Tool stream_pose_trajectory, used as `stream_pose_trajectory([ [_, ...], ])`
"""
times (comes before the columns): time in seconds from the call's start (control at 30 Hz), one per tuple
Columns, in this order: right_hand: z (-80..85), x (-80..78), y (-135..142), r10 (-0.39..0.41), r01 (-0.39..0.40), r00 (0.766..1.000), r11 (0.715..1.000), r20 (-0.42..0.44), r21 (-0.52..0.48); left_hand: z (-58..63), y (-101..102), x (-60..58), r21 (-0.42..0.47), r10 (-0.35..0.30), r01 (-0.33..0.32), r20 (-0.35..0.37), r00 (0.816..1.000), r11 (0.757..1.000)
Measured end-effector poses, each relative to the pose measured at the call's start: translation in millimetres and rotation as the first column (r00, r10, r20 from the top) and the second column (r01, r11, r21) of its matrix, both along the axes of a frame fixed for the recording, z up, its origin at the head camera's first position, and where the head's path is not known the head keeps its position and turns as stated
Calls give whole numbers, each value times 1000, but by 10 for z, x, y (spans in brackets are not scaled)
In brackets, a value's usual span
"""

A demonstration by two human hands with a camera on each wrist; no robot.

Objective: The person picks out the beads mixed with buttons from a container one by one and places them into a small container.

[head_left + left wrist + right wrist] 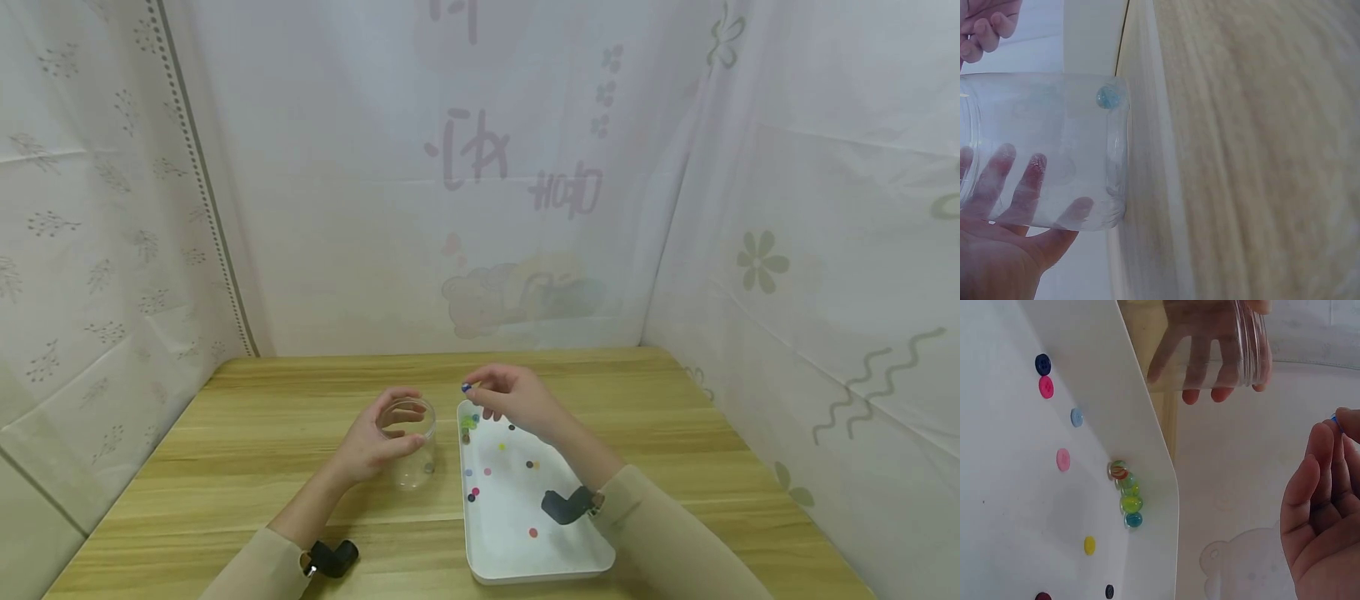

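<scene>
My left hand (367,446) holds a clear plastic jar (408,477) upright on the table, fingers and thumb curled round its upper part. Low inside the jar lies a light blue marble (1109,97). My right hand (519,402) pinches a small blue marble (467,387) between thumb and fingertips. It is raised over the far left corner of a white tray (504,557), to the right of the jar's open mouth. In the right wrist view only a sliver of that blue marble shows between the fingers.
Several green, teal and striped marbles (1130,503) sit together against the tray's wall. Scattered flat buttons, among them a yellow button (1089,545) and a pink button (1063,459), lie on its floor. Patterned white curtains (337,250) enclose the wooden table (247,442).
</scene>
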State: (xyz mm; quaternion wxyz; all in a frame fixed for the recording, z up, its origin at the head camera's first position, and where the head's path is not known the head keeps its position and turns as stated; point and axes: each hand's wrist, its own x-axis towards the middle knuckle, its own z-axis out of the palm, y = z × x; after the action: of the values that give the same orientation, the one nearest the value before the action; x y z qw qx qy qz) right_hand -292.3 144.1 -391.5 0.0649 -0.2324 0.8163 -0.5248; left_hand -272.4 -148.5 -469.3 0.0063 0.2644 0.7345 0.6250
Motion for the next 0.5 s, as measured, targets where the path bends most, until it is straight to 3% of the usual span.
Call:
stream_pose_trajectory([
  [0.5,78,-19,-136,16,-15,1000,1000,26,-28,1,-13,-11,-12,3,-3,-1,1000,1000],
])
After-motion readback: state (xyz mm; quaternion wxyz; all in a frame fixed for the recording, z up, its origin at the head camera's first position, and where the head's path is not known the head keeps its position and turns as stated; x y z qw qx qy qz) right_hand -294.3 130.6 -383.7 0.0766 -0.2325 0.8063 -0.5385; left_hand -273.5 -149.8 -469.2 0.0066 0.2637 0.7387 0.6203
